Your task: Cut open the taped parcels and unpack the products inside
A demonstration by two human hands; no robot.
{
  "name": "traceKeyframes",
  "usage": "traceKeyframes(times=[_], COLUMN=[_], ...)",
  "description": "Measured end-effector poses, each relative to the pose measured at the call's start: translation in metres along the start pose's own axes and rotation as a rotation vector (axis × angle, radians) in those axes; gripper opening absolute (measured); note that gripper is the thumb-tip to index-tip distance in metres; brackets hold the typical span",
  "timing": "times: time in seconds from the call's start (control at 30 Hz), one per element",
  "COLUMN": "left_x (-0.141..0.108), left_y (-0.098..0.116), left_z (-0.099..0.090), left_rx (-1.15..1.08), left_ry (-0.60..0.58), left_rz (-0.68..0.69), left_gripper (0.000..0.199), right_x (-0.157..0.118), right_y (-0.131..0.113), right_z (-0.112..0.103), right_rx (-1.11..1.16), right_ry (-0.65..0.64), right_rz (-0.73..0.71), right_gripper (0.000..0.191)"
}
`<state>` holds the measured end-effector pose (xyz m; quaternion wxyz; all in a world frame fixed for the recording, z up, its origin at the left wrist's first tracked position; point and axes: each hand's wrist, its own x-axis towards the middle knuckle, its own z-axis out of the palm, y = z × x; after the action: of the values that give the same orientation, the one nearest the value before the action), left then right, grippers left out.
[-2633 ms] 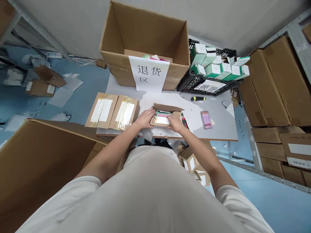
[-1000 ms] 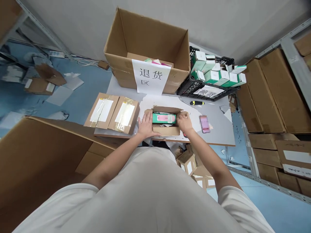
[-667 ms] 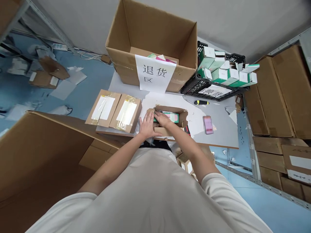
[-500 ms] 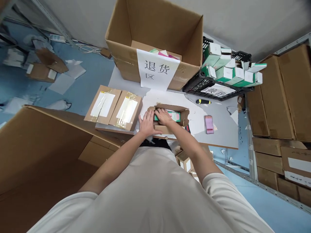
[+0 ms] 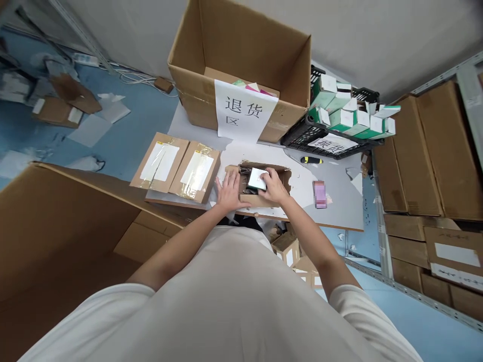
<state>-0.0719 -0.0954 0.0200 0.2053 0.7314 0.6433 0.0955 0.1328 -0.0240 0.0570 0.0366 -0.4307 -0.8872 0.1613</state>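
Note:
An open brown carton [image 5: 260, 201] lies on the table near its front edge, directly in front of me. My left hand [image 5: 228, 193] rests with fingers spread on the carton's left end and flap. A small white and green box [image 5: 257, 179] is tilted up within the carton's opening, its white end facing me. My right hand [image 5: 274, 186] grips this box at its right side, fingers bent around it. Dark bits of something I cannot make out show inside the carton beside the box.
Two taped cartons [image 5: 196, 171] stand at the left. Behind are a big open box [image 5: 196, 98] and a black crate [image 5: 289, 134] of green and white boxes. A yellow-black tool [image 5: 311, 160] and a pink phone-like item [image 5: 320, 194] lie at the right.
My right hand has moved right and now grips the green and white box, which has gone from lying flat in the carton to tilted up. My left hand has barely moved.

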Motion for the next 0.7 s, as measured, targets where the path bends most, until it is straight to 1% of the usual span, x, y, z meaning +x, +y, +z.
traceKeyframes(times=[0.07, 0.13, 0.2, 0.23, 0.3, 0.4, 0.47, 0.5, 0.53, 0.57, 0.6, 0.63, 0.7], left_x=[-0.005, -0.008, -0.006, -0.002, 0.010, 0.038, 0.060, 0.069, 0.078, 0.086, 0.093, 0.098, 0.104], left_y=[0.000, 0.000, 0.000, -0.001, -0.003, -0.008, -0.011, -0.012, -0.013, -0.013, -0.014, -0.014, -0.015], left_z=[0.001, 0.003, 0.004, 0.004, 0.001, -0.009, -0.016, -0.019, -0.021, -0.023, -0.025, -0.026, -0.027], left_rx=[0.002, -0.001, -0.004, -0.004, 0.005, 0.027, 0.036, 0.038, 0.040, 0.040, 0.039, 0.037, 0.027], left_ry=[0.016, 0.003, -0.023, -0.032, -0.034, -0.018, -0.010, -0.008, -0.006, -0.002, 0.003, 0.010, 0.021], left_rz=[0.087, 0.175, 0.232, 0.244, 0.244, 0.212, 0.194, 0.185, 0.176, 0.167, 0.161, 0.163, 0.187], left_gripper=[0.092, 0.067, 0.050, 0.046, 0.043, 0.043, 0.043, 0.043, 0.044, 0.045, 0.047, 0.048, 0.047], right_x=[0.004, 0.008, 0.008, 0.006, -0.004, -0.031, -0.054, -0.066, -0.076, -0.085, -0.092, -0.097, -0.101], right_y=[0.001, 0.002, 0.001, 0.000, -0.002, -0.006, -0.008, -0.010, -0.012, -0.013, -0.015, -0.017, -0.020], right_z=[-0.002, -0.009, -0.022, -0.031, -0.055, -0.098, -0.121, -0.127, -0.129, -0.125, -0.117, -0.105, -0.070], right_rx=[-0.003, 0.009, 0.026, 0.035, 0.053, 0.060, 0.050, 0.042, 0.037, 0.035, 0.041, 0.056, 0.112], right_ry=[-0.023, -0.048, -0.001, 0.060, 0.231, 0.467, 0.553, 0.574, 0.579, 0.569, 0.548, 0.521, 0.466], right_rz=[-0.035, -0.090, -0.103, -0.096, -0.065, 0.006, 0.058, 0.077, 0.091, 0.103, 0.113, 0.121, 0.141], right_gripper=[0.046, 0.042, 0.039, 0.038, 0.040, 0.044, 0.047, 0.048, 0.048, 0.048, 0.047, 0.045, 0.040])
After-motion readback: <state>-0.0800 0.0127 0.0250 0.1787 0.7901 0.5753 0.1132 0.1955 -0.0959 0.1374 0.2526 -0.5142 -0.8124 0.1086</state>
